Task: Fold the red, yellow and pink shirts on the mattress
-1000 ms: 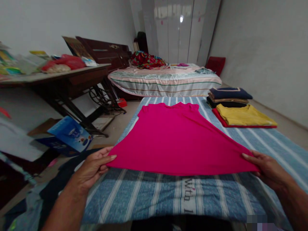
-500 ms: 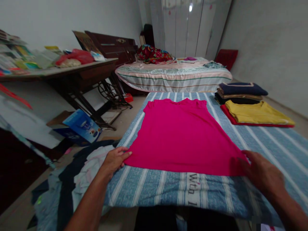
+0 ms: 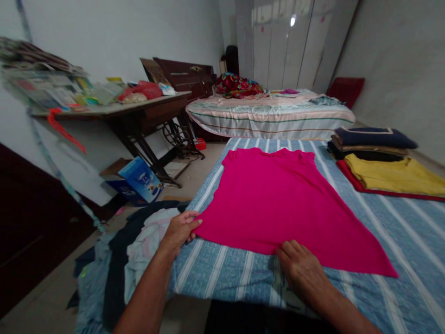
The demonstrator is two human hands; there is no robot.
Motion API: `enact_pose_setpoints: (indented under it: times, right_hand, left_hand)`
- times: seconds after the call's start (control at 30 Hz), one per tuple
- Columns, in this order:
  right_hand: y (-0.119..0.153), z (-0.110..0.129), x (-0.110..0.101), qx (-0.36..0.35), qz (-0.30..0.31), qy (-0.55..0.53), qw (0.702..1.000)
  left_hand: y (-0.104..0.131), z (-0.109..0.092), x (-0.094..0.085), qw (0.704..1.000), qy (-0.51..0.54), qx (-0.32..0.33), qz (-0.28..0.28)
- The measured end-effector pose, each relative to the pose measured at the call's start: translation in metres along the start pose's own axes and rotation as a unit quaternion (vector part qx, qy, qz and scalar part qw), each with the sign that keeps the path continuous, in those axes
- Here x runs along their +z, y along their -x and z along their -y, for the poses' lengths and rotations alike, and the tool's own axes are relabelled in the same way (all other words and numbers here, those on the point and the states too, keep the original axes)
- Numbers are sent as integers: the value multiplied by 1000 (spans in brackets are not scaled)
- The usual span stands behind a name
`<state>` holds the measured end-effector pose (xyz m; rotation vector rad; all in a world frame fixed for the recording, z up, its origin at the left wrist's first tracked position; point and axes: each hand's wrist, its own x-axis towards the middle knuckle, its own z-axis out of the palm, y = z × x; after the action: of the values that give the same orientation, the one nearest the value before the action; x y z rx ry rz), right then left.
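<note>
A bright pink shirt lies spread flat on the blue striped sheet, its sleeves at the far end and its hem towards me. At the hem's left corner my left hand pinches the cloth between thumb and fingers. My right hand is at the middle of the hem, its fingers curled together on the edge; the fingertips are partly hidden, and it appears to grip the cloth there. The right corner of the hem lies free on the sheet.
To the right sit a folded yellow garment on a red one and a dark folded stack. Loose clothes lie low at the left. Behind are a cluttered sewing table and another bed.
My right hand has left the hem's right corner and moved left to the middle of the hem. My left hand stays at the left corner. The view has turned somewhat left.
</note>
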<state>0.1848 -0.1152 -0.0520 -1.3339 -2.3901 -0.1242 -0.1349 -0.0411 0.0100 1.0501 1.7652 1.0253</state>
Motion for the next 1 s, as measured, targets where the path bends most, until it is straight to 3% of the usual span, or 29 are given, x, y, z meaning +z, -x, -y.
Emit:
enact_pose_setpoints:
  times: [0.2, 0.5, 1.0]
  right_hand:
    - [-8, -10, -2, 11, 44, 3, 999]
    - [-14, -4, 4, -9, 13, 47, 999]
    - [-31, 14, -18, 66, 157, 102, 980]
  left_hand:
    - [0, 4, -1, 1000, -10, -2, 8]
    - [1, -2, -1, 1000, 23, -15, 14]
    - [-4, -13, -1, 990, 137, -3, 14]
